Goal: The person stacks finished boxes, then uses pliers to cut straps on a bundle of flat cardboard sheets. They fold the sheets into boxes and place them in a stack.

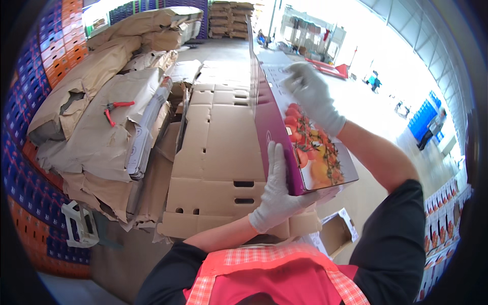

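Observation:
A cardboard carton (272, 126), purple on one long side and printed with tomatoes on another, is tilted in front of me above flat cardboard. My left hand (276, 194), in a pale work glove, supports its near end. The fingers lie along the purple side and the thumb reaches under the near edge. Over the carton's printed side is my right hand (314, 95), gloved too, with curled fingers near the far part. Whether those fingers pinch anything is hidden. Beneath the carton lies a stack of flat brown carton blanks (221, 145) with punched slots.
Red-handled pliers (114, 110) rest on paper-wrapped bundles (103, 133) at left. A white plastic stool (80, 225) stands on the floor. Stacked blue and orange crates (23, 99) line the left. An open carton (339, 232) and stacked printed cartons (442, 225) are at right. Farther off is a person (432, 127).

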The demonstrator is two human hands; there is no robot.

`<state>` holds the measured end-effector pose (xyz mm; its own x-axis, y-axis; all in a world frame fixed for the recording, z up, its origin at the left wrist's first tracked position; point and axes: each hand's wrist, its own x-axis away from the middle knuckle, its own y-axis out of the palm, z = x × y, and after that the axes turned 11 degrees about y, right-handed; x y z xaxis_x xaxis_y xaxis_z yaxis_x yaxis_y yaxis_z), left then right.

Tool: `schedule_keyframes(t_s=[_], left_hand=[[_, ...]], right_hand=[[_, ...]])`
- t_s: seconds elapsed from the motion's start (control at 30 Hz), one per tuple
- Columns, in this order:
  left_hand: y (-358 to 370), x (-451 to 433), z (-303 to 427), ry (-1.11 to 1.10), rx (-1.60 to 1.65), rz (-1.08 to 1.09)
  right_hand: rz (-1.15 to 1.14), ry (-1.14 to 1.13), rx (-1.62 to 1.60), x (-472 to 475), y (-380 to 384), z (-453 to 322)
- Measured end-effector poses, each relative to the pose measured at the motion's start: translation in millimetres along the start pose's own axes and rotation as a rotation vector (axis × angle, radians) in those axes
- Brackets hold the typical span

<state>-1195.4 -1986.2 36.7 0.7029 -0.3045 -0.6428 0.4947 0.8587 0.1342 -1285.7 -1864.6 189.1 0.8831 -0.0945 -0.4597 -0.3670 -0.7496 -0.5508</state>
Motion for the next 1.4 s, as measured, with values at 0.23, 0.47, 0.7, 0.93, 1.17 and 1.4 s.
schedule_keyframes(t_s=[0.23,0.47,0.7,0.93,1.17,1.4], left_hand=[[15,22,25,-0.211,0.191,-0.083],[-56,29,123,-0.170,-0.002,-0.727],[-167,-40,71,0.576,-2.014,-0.756],[-170,-45,-51,0.465,-1.155,-1.639],[-116,-96,-49,0.185,-1.050,-0.708],[-114,-45,-3,-0.252,-0.772,-1.422]], right_hand=[[-0.359,0.416,-0.026,-29,-6,42],[-0.400,-0.437,0.864,7,-26,153],[-0.345,-0.315,1.237,71,-51,271],[-0.782,-0.428,0.743,166,-67,199],[-0.220,-0.209,0.331,141,-72,210],[-0.902,0.004,0.576,145,-85,169]])
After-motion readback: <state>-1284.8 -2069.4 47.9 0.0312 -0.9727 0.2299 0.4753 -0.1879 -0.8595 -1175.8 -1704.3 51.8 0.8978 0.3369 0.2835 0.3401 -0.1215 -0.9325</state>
